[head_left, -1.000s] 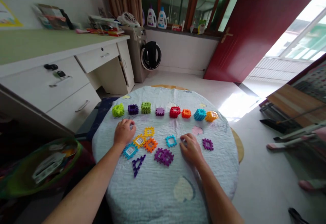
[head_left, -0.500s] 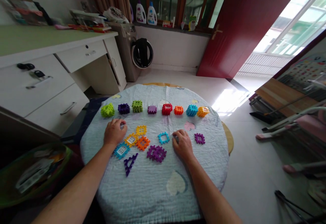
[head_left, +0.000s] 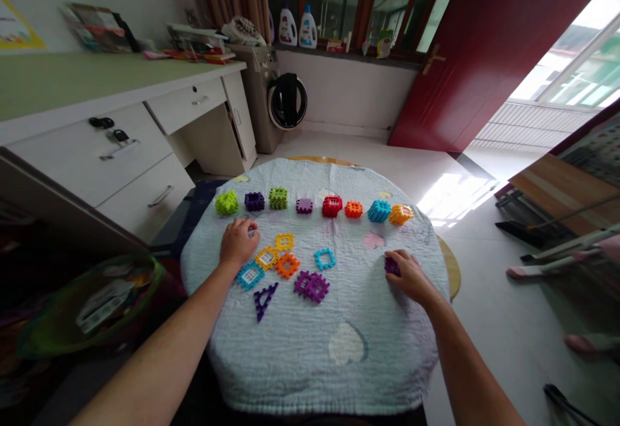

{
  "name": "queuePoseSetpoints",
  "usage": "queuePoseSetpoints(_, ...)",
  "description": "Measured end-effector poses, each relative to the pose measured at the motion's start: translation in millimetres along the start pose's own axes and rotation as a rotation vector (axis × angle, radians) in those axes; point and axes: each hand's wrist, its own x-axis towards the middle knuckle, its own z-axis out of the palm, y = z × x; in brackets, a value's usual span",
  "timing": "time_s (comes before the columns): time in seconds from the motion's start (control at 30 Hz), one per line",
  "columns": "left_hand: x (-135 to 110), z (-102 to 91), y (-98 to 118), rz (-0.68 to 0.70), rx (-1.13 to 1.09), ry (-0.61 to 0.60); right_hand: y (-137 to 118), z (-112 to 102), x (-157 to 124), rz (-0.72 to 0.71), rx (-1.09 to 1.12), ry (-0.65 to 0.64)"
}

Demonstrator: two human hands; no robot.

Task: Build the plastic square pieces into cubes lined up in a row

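Observation:
A round table under a pale blue quilted cloth [head_left: 300,361] carries plastic interlocking pieces. Along its far side runs a row of small cubes, from a lime green cube [head_left: 226,202] to an orange-yellow cube [head_left: 401,214], with a red cube [head_left: 332,206] in the middle. My left hand [head_left: 237,243] rests curled on the cloth beside a yellow tile [head_left: 266,257] and an orange tile [head_left: 287,264]. My right hand [head_left: 411,276] is closed over a purple tile [head_left: 391,264] near the right rim. A teal frame [head_left: 324,259], joined purple tiles [head_left: 310,284] and a purple triangle [head_left: 264,299] lie between my hands.
A white desk with drawers [head_left: 121,148] stands to the left, and a green basket [head_left: 72,303] sits on the floor below it. A washing machine [head_left: 287,100] stands at the back, a red door [head_left: 484,45] beyond it. A folded rack [head_left: 557,245] lies at the right.
My right hand has moved right, from beside the teal frame to the purple tile, and closed over it. My left hand has stayed where it was. The camera has shifted a little.

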Motion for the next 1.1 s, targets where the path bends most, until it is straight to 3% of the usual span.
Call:
queuePoseSetpoints(0.13,-0.5,1.4,-1.9,-0.003,-0.014,0.0,-31.2,-9.8,1.0,-0.017,0.107,0.106)
queuePoseSetpoints(0.3,-1.2,0.3,-1.7,-0.003,-0.022,-0.007,-134.0,2.7,-7.4,-0.248,0.305,0.131)
queuePoseSetpoints(0.43,-2.6,-2.8,1.1,-0.017,-0.048,-0.007,-195.5,30.7,-17.0,-0.242,0.189,0.096)
queuePoseSetpoints(0.57,-1.1,-7.4,4.3,-0.036,-0.128,-0.023,-204.8,48.6,-21.5,-0.211,0.148,0.028)
queuePoseSetpoints(0.77,-0.7,-25.5,12.2,-0.106,-0.306,-0.133,-199.9,45.3,-17.1,-0.279,0.261,0.027)
queuePoseSetpoints(0.87,-18.1,-44.1,24.1,-0.08,-0.457,-0.216,-211.2,42.3,-13.0,-0.381,0.324,0.008)
queuePoseSetpoints(0.97,-45.7,-68.3,42.1,0.036,-0.643,-0.368,-228.4,43.3,-11.7,-0.48,0.36,-0.035)
queuePoseSetpoints(1.1,-77.1,-95.9,62.0,0.172,-0.612,-0.492,-233.6,42.7,-11.1,-0.578,0.364,-0.055)
